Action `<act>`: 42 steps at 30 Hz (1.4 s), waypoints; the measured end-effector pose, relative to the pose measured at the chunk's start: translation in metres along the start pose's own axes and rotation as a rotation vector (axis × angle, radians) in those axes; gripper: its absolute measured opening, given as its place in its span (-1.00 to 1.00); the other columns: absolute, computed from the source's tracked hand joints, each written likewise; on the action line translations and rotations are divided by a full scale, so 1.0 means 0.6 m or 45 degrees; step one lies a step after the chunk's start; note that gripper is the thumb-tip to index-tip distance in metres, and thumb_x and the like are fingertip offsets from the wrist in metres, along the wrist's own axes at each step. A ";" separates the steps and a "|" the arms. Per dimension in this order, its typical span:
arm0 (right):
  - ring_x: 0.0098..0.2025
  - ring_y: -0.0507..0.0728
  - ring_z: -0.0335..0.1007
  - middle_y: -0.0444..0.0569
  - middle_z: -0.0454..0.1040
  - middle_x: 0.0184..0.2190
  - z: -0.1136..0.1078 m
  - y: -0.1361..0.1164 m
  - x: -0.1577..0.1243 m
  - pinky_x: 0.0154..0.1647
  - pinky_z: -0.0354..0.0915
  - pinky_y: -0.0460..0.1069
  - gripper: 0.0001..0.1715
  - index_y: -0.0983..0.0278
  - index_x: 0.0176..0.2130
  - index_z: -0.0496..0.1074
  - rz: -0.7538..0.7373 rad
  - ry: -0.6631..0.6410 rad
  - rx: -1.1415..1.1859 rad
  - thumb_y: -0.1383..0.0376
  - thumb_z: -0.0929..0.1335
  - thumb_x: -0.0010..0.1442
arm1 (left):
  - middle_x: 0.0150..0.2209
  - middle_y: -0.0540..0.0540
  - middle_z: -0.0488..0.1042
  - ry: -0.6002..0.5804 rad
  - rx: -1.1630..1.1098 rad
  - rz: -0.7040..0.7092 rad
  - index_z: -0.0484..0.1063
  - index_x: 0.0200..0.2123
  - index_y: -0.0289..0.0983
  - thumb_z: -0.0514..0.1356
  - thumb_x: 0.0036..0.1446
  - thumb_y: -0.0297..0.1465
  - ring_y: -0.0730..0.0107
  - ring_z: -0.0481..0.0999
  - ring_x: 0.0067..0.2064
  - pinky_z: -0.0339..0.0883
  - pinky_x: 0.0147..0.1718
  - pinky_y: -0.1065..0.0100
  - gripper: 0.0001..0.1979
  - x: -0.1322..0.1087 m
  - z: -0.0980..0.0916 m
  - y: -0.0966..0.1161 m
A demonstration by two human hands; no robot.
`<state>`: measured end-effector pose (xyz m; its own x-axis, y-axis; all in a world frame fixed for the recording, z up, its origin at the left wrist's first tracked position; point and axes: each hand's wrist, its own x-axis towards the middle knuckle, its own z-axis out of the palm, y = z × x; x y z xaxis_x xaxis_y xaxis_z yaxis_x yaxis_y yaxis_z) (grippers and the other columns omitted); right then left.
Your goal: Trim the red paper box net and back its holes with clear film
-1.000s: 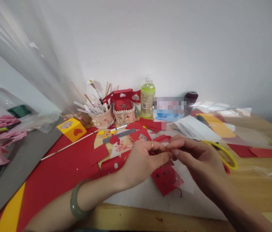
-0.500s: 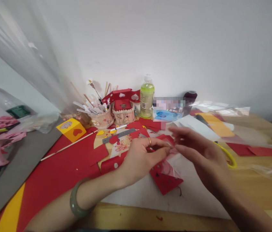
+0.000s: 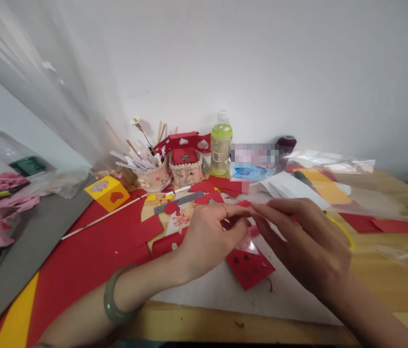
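My left hand (image 3: 209, 237), with a ring and a green bangle on the wrist, is closed in a pinch on the top edge of a red paper cutout (image 3: 250, 263) that lies on a white sheet (image 3: 225, 290). The cutout has small dark shapes on it. My right hand (image 3: 307, 244) hovers just right of the left, its fingers stretched toward the same spot, fingertips nearly meeting the left thumb. Whether the right fingers grip anything is hidden.
Red card sheets (image 3: 91, 251) cover the left of the desk, with a yellow box (image 3: 107, 192) and a thin stick (image 3: 105, 216). Pen holders (image 3: 153, 176), a red-roofed paper house (image 3: 187, 164) and a green bottle (image 3: 220, 145) stand at the wall. Yellow scissors (image 3: 341, 229) lie behind my right hand.
My right hand pulled away slightly, then came back over the cutout with its fingers stretched. The left hand kept its pinch and the red cutout shifted a little.
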<state>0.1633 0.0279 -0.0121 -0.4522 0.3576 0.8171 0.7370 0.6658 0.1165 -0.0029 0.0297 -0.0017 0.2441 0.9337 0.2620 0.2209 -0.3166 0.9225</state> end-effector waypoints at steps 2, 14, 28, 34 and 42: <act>-0.25 0.12 0.36 0.03 0.44 -0.26 0.000 0.002 -0.002 -0.29 0.30 0.00 -0.53 0.23 -0.01 0.31 -0.024 -0.010 -0.017 0.50 0.36 0.08 | -0.30 -0.02 0.60 0.002 0.007 0.012 0.56 -0.22 -0.25 0.12 0.03 -0.54 0.41 0.54 -0.29 0.37 -0.26 0.44 -0.72 0.000 0.000 0.000; -0.25 0.14 0.42 0.05 0.48 -0.29 0.008 0.003 -0.007 -0.29 0.33 -0.01 -0.61 0.34 -0.08 0.39 -0.106 0.094 -0.034 0.54 0.38 0.06 | -0.30 -0.01 0.61 -0.057 -0.153 -0.099 0.56 -0.23 -0.27 0.12 0.05 -0.50 0.38 0.56 -0.27 0.40 -0.28 0.45 -0.75 -0.001 -0.002 0.009; -0.42 0.06 0.38 0.03 0.51 -0.39 0.002 0.007 0.015 -0.46 0.24 -0.03 -0.80 0.42 -0.22 0.39 -0.264 0.038 -0.170 0.46 0.40 0.09 | -0.36 -0.02 0.60 -0.058 -0.071 -0.031 0.57 -0.25 -0.25 0.12 0.03 -0.53 0.43 0.54 -0.33 0.38 -0.32 0.45 -0.74 0.005 -0.005 -0.002; -0.35 0.07 0.41 0.05 0.51 -0.32 0.003 0.011 0.005 -0.42 0.27 -0.04 -0.76 0.42 -0.19 0.38 -0.298 -0.039 -0.040 0.49 0.39 0.08 | -0.41 -0.01 0.58 -0.010 -0.308 -0.241 0.58 -0.37 -0.27 0.15 -0.01 -0.48 0.44 0.52 -0.34 0.36 -0.31 0.47 -0.81 0.014 -0.009 -0.001; -0.43 0.00 0.39 -0.08 0.49 -0.36 0.009 0.005 -0.012 -0.47 0.26 -0.08 -0.81 0.29 -0.23 0.34 -0.190 -0.095 0.085 0.45 0.36 0.10 | -0.51 -0.02 0.55 0.049 -0.276 -0.246 0.55 -0.50 -0.29 0.17 0.03 -0.39 0.49 0.46 -0.45 0.30 -0.43 0.49 -0.83 0.028 -0.017 -0.015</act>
<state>0.1662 0.0306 -0.0207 -0.5916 0.2977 0.7492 0.6253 0.7561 0.1933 -0.0105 0.0496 -0.0026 0.1805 0.9801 0.0820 0.0523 -0.0928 0.9943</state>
